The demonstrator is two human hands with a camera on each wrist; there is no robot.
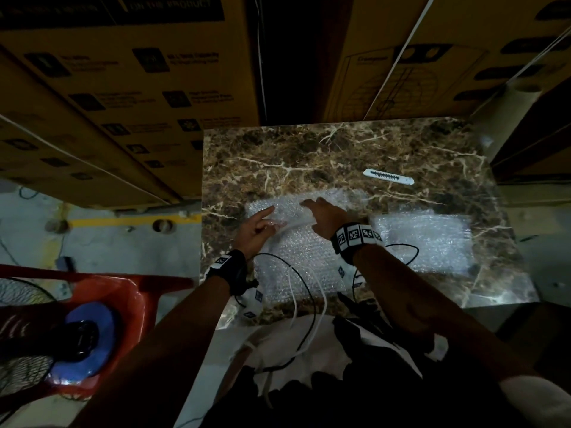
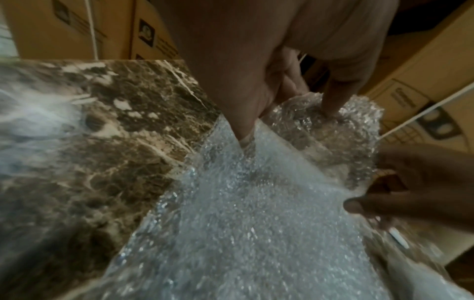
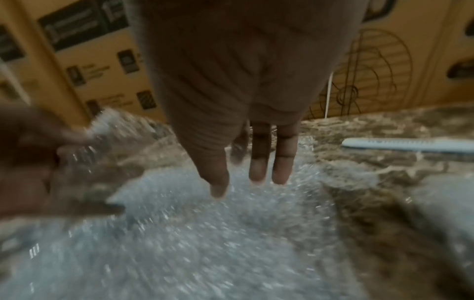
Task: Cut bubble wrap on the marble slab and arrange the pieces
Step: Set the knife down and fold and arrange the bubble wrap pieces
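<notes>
A large bubble wrap sheet lies on the brown marble slab, near its left front. My left hand pinches a raised fold at the sheet's far part, thumb on the near side, index finger stretched out. Beside it, my right hand is held flat with straight fingers just over the sheet; whether it touches is unclear. A second, cut piece of bubble wrap lies flat to the right. A white utility knife rests on the slab beyond the right hand.
Tall cardboard boxes stand close behind and left of the slab. A red plastic chair holding a fan sits low at the left. A cardboard tube leans at the back right. Cables trail over the slab's near edge.
</notes>
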